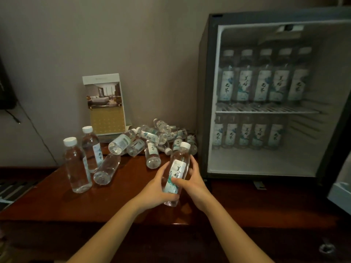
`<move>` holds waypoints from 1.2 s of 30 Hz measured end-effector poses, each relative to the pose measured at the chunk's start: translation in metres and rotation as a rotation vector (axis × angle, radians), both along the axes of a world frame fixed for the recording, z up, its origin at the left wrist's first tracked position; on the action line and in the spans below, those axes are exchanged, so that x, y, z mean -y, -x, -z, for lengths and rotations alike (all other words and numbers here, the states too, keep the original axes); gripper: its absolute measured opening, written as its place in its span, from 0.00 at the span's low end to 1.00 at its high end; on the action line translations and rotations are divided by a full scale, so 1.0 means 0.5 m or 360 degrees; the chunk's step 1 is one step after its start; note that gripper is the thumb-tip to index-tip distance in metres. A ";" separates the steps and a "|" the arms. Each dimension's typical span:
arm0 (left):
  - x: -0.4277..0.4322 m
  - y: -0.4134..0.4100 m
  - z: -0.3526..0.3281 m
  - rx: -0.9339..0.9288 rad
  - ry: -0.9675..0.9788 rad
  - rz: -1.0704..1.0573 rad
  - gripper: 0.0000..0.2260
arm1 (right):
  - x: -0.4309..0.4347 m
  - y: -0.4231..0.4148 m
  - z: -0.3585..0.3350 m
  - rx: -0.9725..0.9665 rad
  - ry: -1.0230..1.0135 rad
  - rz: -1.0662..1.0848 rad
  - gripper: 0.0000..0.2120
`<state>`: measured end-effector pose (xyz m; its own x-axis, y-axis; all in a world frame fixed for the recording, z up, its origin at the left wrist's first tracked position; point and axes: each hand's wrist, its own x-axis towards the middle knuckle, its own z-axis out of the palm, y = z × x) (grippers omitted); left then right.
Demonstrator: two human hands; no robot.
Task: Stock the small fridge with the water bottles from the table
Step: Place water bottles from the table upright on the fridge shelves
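Observation:
A clear water bottle (178,168) with a white cap and a pale label leans slightly right above the wooden table (121,188). My left hand (156,190) grips its lower half from the left, and my right hand (191,181) wraps it from the right. Just to the right, the small fridge (207,114) stands open. Rows of upright bottles fill its wire shelf (266,111) and the level below. Several more bottles lie in a heap (152,137) by the wall. Two bottles stand upright at the left (77,166).
A standing printed card (104,105) leans on the wall behind the heap. The fridge door's edge (340,194) shows at the far right. A dark object with a cable (7,95) hangs at the left wall. The table's front edge runs below my forearms.

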<state>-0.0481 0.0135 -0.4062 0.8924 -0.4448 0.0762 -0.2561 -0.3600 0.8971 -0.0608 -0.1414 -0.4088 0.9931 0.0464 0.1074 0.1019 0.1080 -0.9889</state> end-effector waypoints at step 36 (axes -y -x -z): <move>0.508 -0.157 -0.010 0.0558 0.0481 -0.0173 0.38 | 0.393 -0.112 -0.099 0.0157 0.0295 0.0513 0.25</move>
